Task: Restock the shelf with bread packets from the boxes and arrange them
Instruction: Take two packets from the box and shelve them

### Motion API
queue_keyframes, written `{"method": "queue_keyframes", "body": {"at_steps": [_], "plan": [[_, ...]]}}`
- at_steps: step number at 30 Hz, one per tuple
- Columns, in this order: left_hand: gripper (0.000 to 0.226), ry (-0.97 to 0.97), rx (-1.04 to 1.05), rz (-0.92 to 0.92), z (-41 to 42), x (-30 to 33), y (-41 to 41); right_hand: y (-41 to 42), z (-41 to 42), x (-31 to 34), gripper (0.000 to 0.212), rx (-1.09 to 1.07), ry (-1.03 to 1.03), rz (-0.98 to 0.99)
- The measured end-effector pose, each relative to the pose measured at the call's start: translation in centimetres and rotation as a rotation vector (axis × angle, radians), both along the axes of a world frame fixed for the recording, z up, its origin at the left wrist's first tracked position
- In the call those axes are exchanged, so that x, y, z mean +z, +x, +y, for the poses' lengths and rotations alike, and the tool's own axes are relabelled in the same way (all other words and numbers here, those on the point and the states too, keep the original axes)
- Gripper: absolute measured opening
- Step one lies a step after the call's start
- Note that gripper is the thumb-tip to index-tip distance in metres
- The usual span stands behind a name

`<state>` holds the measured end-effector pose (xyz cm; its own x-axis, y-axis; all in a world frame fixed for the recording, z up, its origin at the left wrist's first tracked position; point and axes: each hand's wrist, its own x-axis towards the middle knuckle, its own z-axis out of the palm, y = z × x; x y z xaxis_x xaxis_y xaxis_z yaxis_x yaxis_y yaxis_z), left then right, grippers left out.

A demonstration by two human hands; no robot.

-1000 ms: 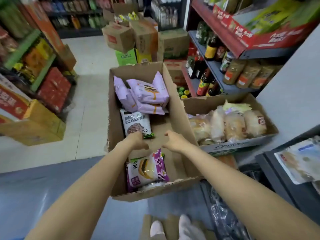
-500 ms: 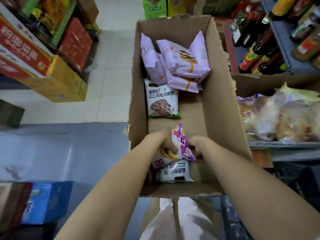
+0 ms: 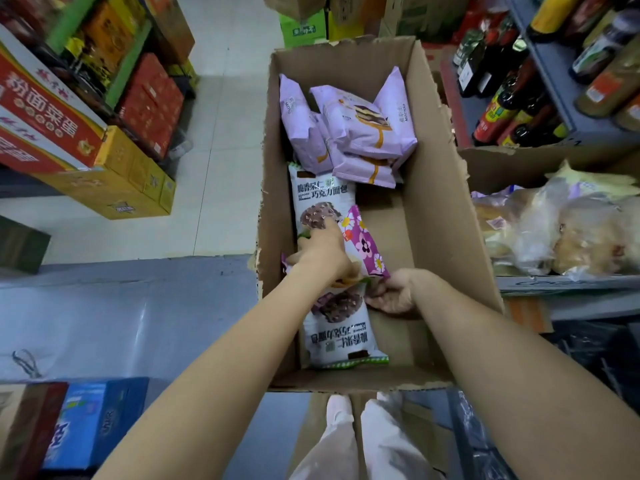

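Note:
An open cardboard box (image 3: pixel 436 209) stands in front of me with bread packets inside. Lilac packets (image 3: pixel 356 126) are piled at its far end. A white chocolate-bread packet (image 3: pixel 318 199) lies in the middle and another (image 3: pixel 341 327) lies near me. My left hand (image 3: pixel 322 251) grips a purple flowered packet (image 3: pixel 363 244) from the left, fingertips reaching the middle white packet. My right hand (image 3: pixel 393 292) pinches the flowered packet's near right corner.
A second box (image 3: pixel 519 161) with clear-wrapped buns (image 3: pixel 561 230) sits to the right. Bottles (image 3: pixel 512 98) fill the grey shelf at the upper right. Red and yellow cartons (image 3: pixel 104 161) are stacked at the left. Blue packs (image 3: pixel 86 420) lie lower left.
The camera has tilted down and closer over the box. Both hands went from the box's middle to the flowered packet, took hold of it and lifted it off the near white packet.

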<state>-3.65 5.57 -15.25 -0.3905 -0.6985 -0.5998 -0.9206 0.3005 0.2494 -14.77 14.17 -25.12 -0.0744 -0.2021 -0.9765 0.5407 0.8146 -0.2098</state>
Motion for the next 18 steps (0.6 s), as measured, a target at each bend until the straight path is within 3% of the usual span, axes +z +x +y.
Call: {"method": "queue_keyframes", "body": {"at_steps": [6,11,18], "plan": [[0.097,0.115,0.245,0.274,-0.5,0.8,1.3,1.6,0.2,0.0,0.023,0.406,0.067,0.074],[0.089,0.190,0.425,0.377,-0.6,0.2,2.1,2.2,-0.5,0.4,0.020,0.339,-0.012,0.039],[0.088,0.155,0.455,0.422,-1.0,0.2,2.1,3.5,-0.6,-0.5,0.018,0.385,-0.033,0.199]]}}
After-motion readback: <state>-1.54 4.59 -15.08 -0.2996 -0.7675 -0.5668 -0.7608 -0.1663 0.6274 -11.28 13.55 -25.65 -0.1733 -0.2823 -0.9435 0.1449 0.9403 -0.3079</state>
